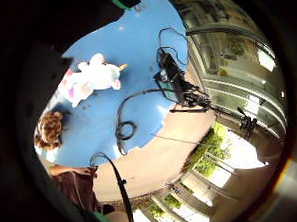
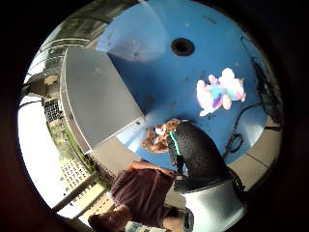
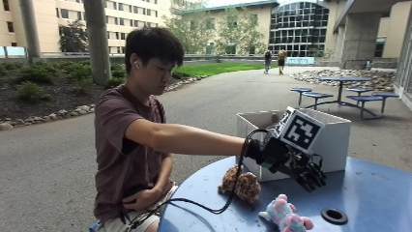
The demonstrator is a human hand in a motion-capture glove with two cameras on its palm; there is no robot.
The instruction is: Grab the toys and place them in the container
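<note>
Outdoors on a paved plaza, with tall buildings, lawn and picnic seating behind, a person in a maroon shirt sits at a round blue counter (image 3: pixel 373 193). At its far side stands a large white box-shaped container (image 3: pixel 334 140), open at the top, walls upright; the thumb-side palm view shows its pale flat wall (image 2: pixel 96 96) beside the counter edge. Nothing can be seen inside it from these angles.

Next in size is the black-gloved right hand (image 3: pixel 302 169), reaching out over the counter in front of the container, above the toys and touching neither. Its fingers (image 3: pixel 314 178) point downward, fairly straight and relaxed, holding nothing.

A brown curly-furred plush toy (image 3: pixel 241 183) sits on the counter near the person's edge, below the forearm; it appears too in both palm views (image 1: pixel 49 130) (image 2: pixel 159 135). Just beside it, closer to the outside camera, lies a smaller white, pink and pale-blue plush unicorn (image 3: pixel 283 215), on its side (image 1: pixel 94 79) (image 2: pixel 219 92). Both toys are outside the container.

A small black round hole (image 3: pixel 334 215) marks the counter's middle, near the unicorn.
</note>
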